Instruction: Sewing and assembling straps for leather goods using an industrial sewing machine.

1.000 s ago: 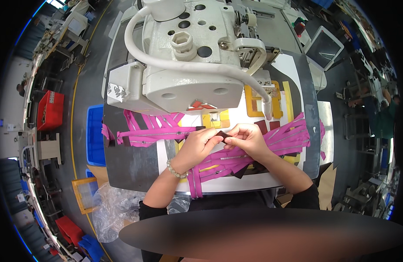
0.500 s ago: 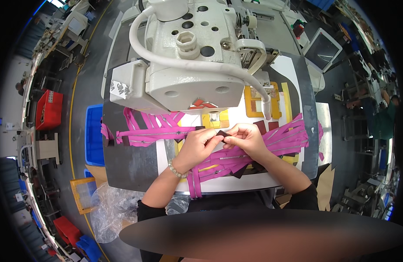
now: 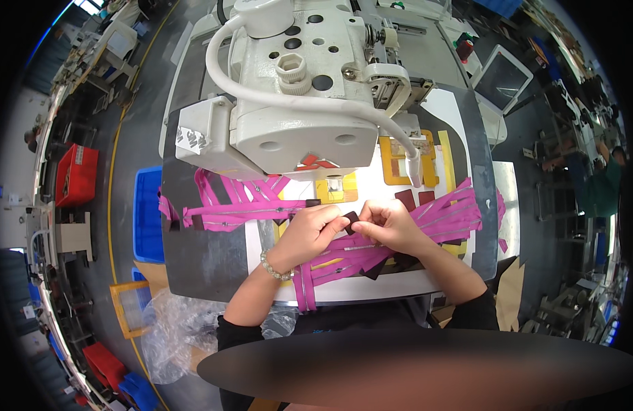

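Observation:
A small dark brown square patch (image 3: pixel 351 222) is pinched between my two hands, just in front of the sewing machine head (image 3: pixel 303 137). The thumb and fingers of my left hand (image 3: pixel 308 231) close on its left side. My right hand (image 3: pixel 393 227) has curled fingers and a thumb against its right edge. Beneath my hands lies a bundle of magenta zipper strips (image 3: pixel 448 218), with some dark end pieces. More magenta zippers (image 3: pixel 244 211) lie to the left, one with a dark tab reaching my left hand.
Yellow frame templates (image 3: pixel 407 175) and dark red patches (image 3: pixel 405 198) sit right of the machine's needle area. A blue bin (image 3: pixel 147 212) stands beside the table's left side. Clear plastic film (image 3: pixel 183 329) hangs below its front left corner. A monitor (image 3: pixel 501 79) stands back right.
The dark patch has turned between my fingers, so more of its flat face shows. My right fingers have shifted slightly and curled more; both hands stay in nearly the same place.

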The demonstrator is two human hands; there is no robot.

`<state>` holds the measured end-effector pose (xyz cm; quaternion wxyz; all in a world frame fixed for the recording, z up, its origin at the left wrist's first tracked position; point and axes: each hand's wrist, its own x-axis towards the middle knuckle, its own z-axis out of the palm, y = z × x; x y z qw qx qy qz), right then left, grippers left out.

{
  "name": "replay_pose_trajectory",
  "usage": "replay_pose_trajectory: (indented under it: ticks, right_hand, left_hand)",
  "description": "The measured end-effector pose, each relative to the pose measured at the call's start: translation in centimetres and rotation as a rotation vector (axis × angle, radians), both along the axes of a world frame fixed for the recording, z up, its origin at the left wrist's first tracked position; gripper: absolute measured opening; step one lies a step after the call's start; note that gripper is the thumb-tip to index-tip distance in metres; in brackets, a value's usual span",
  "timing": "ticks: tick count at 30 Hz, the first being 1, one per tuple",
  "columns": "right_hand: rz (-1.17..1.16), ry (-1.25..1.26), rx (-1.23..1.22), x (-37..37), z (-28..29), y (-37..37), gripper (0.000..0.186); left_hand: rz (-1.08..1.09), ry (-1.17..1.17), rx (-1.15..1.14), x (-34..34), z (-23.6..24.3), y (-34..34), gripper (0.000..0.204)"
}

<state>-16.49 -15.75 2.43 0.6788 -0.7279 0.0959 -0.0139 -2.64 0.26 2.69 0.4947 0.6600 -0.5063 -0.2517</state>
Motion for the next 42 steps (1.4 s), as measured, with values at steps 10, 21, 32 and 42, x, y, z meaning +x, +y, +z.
replay_pose_trajectory:
  ticks: [10, 21, 32, 42]
  right_hand:
    - [-0.079, -0.017, 0.364, 0.6, -2.2, 0.2, 0.020]
    - [-0.097, -0.028, 0.360, 0.5, -2.4, 0.3, 0.020]
    - [-0.107, -0.013, 0.375, 0.7, -2.4, 0.3, 0.023]
    - [-0.114, 0.010, 0.336, 0.7, -2.9, 0.3, 0.022]
  left_hand:
    - [-0.053, 0.041, 0.078, -0.1, -0.7, -0.3, 0.021]
    - [0.017, 0.187, 0.111, -0.5, -0.9, -0.6, 0.023]
    - [0.040, 0.308, 0.116, -0.7, -1.4, -0.6, 0.028]
    - [0.072, 0.281, 0.104, -0.7, -1.6, -0.6, 0.025]
